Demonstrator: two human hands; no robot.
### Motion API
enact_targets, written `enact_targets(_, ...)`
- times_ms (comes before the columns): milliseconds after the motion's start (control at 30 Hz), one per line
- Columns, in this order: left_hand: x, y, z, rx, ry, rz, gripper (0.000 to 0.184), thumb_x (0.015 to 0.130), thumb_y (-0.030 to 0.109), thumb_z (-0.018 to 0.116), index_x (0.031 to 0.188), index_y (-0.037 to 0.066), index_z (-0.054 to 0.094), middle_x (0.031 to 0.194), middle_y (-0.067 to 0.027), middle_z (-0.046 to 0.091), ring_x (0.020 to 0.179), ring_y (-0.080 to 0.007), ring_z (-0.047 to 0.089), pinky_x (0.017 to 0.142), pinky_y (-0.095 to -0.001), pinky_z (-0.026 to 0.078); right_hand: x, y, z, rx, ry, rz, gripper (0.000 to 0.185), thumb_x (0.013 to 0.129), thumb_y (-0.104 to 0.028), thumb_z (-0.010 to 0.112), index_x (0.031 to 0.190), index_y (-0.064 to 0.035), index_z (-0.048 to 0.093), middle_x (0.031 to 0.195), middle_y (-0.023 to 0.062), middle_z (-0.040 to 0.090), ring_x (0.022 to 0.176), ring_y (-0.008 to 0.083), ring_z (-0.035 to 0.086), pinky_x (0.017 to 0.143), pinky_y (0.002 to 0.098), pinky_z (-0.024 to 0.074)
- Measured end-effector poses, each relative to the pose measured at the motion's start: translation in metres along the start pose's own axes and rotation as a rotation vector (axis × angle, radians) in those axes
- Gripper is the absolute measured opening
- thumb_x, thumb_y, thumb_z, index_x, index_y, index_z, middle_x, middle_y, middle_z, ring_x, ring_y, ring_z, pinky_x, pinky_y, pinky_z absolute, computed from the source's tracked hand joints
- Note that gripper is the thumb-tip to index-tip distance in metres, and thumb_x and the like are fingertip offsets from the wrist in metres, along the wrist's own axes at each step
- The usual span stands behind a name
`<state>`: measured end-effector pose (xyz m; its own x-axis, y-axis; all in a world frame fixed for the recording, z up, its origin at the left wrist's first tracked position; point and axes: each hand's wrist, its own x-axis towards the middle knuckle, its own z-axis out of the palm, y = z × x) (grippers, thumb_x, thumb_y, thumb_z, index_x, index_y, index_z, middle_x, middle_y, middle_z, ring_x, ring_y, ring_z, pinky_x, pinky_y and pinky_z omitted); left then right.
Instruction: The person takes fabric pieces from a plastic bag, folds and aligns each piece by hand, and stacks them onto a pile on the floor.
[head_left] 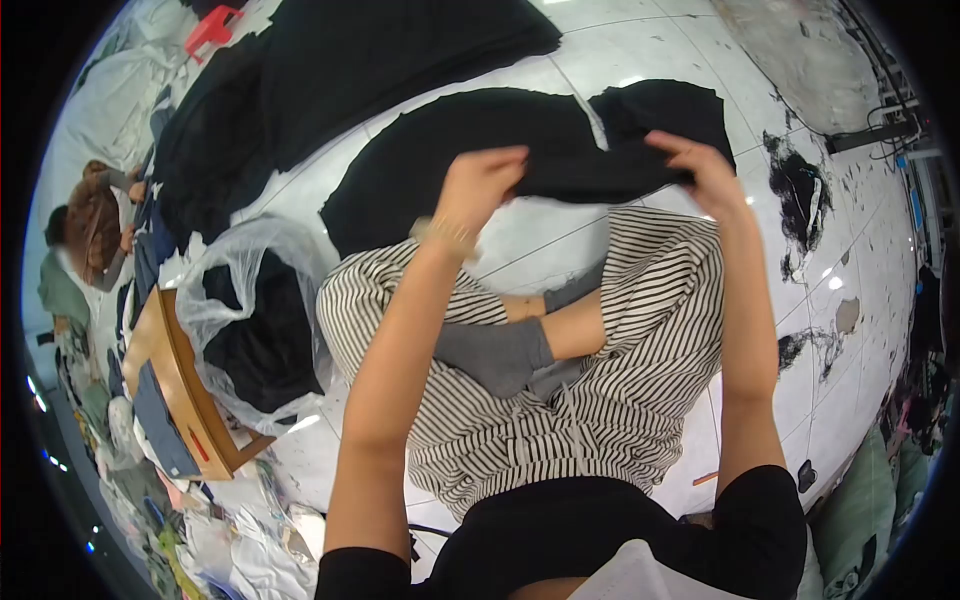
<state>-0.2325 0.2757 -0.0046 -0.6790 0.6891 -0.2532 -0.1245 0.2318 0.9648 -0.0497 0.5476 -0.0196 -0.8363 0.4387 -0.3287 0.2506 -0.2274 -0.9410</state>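
A long black cloth lies curved on the tiled floor in front of the crossed legs, with a slit of floor showing near its right part. At its near edge, my left hand has its fingers bent together against the fabric; whether they pinch it is hard to see. My right hand is over the right part of the cloth, fingers spread and slightly blurred, with nothing visibly held. A bracelet is on my left wrist.
More black fabric is spread at the upper left. A clear plastic bag with black cloth and a wooden stool stand at the left. Another person sits at the far left. Black scraps lie at the right.
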Motion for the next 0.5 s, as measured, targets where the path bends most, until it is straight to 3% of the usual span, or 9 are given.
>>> enact_targets(67, 0.067, 0.024, 0.043, 0.163, -0.071, 0.192, 0.034, 0.082, 0.013, 0.065, 0.114, 0.001, 0.067, 0.073, -0.0084, 0.067, 0.057, -0.0125, 0.058, 0.058, -0.0276, 0.048, 0.005, -0.038, -0.034, -0.006, 0.291, -0.022, 0.048, 0.08, 0.002, 0.048, 0.125, -0.0049, 0.062, 0.119, 0.004, 0.062, 0.101, 0.0146, 0.056, 0.091, 0.0241, 0.0419)
enact_targets(133, 0.114, 0.047, 0.088, 0.212, -0.052, 0.328, 0.045, 0.079, 0.015, 0.067, 0.122, 0.002, 0.062, 0.104, -0.0175, 0.066, 0.067, -0.0202, 0.068, 0.069, -0.0334, 0.054, 0.029, -0.043, -0.103, 0.046, 0.262, -0.177, 0.048, 0.085, 0.002, 0.046, 0.131, -0.0068, 0.058, 0.113, 0.0048, 0.062, 0.098, 0.0113, 0.055, 0.088, 0.0237, 0.0427)
enact_targets(167, 0.136, 0.049, 0.11, 0.25, -0.015, 0.413, 0.047, 0.08, 0.011, 0.069, 0.125, 0.0, 0.06, 0.087, -0.0126, 0.069, 0.06, -0.013, 0.064, 0.061, -0.0262, 0.052, 0.026, -0.053, -0.113, 0.065, 0.291, -0.216, 0.049, 0.086, 0.003, 0.045, 0.133, -0.0053, 0.056, 0.11, 0.0061, 0.062, 0.094, 0.0117, 0.056, 0.089, 0.024, 0.0431)
enact_targets(233, 0.167, 0.045, 0.141, 0.236, -0.115, 0.34, 0.064, 0.079, 0.01, 0.068, 0.137, -0.005, 0.045, 0.077, -0.0143, 0.068, 0.059, -0.0153, 0.065, 0.058, -0.0273, 0.053, 0.03, -0.05, -0.133, 0.055, 0.404, -0.211, 0.049, 0.086, 0.004, 0.045, 0.133, -0.004, 0.055, 0.106, 0.0056, 0.063, 0.09, 0.0119, 0.057, 0.09, 0.0246, 0.0435)
enact_targets(333, 0.193, 0.015, 0.168, 0.218, -0.168, 0.195, 0.058, 0.078, 0.013, 0.069, 0.129, -0.008, 0.051, 0.07, -0.0123, 0.067, 0.057, -0.0163, 0.064, 0.055, -0.0282, 0.052, 0.056, 0.019, -0.181, -0.134, 0.47, -0.132, 0.052, 0.081, 0.002, 0.05, 0.132, -0.0035, 0.056, 0.097, 0.0035, 0.064, 0.085, 0.0094, 0.056, 0.082, 0.0218, 0.0424)
enact_targets(367, 0.2, 0.003, 0.17, 0.358, -0.21, 0.032, 0.057, 0.077, 0.017, 0.07, 0.127, -0.006, 0.053, 0.087, -0.0178, 0.067, 0.067, -0.0218, 0.067, 0.064, -0.0318, 0.054, 0.069, 0.048, -0.205, -0.294, 0.455, -0.101, 0.054, 0.078, 0.0, 0.053, 0.132, -0.0027, 0.056, 0.094, 0.0029, 0.065, 0.084, 0.008, 0.055, 0.078, 0.0203, 0.0417)
enact_targets(400, 0.207, -0.015, 0.173, 0.496, -0.252, -0.132, 0.056, 0.076, 0.02, 0.071, 0.125, -0.003, 0.055, 0.104, -0.0233, 0.066, 0.077, -0.0272, 0.07, 0.073, -0.0354, 0.056, 0.06, 0.051, -0.183, -0.406, 0.487, 0.014, 0.055, 0.075, -0.002, 0.055, 0.131, -0.0007, 0.056, 0.107, 0.0078, 0.067, 0.093, 0.0127, 0.06, 0.084, 0.0235, 0.0443)
enact_targets(467, 0.218, -0.065, 0.169, 0.543, -0.07, -0.032, 0.053, 0.074, 0.03, 0.076, 0.111, -0.004, 0.062, 0.106, -0.0247, 0.066, 0.106, -0.0379, 0.061, 0.093, -0.0427, 0.049, 0.065, 0.085, -0.177, -0.658, 0.554, 0.071, 0.056, 0.075, -0.005, 0.057, 0.131, -0.0003, 0.055, 0.128, 0.0177, 0.06, 0.12, 0.0277, 0.056, 0.103, 0.0315, 0.0388)
enact_targets(500, 0.211, -0.068, 0.162, 0.534, 0.006, -0.054, 0.046, 0.077, 0.027, 0.074, 0.11, -0.004, 0.064, 0.11, -0.0239, 0.065, 0.105, -0.0376, 0.062, 0.091, -0.042, 0.05, 0.068, 0.105, -0.179, -0.717, 0.601, -0.064, 0.054, 0.076, -0.007, 0.057, 0.129, -0.0015, 0.057, 0.127, 0.0185, 0.06, 0.119, 0.0289, 0.056, 0.103, 0.0315, 0.039)
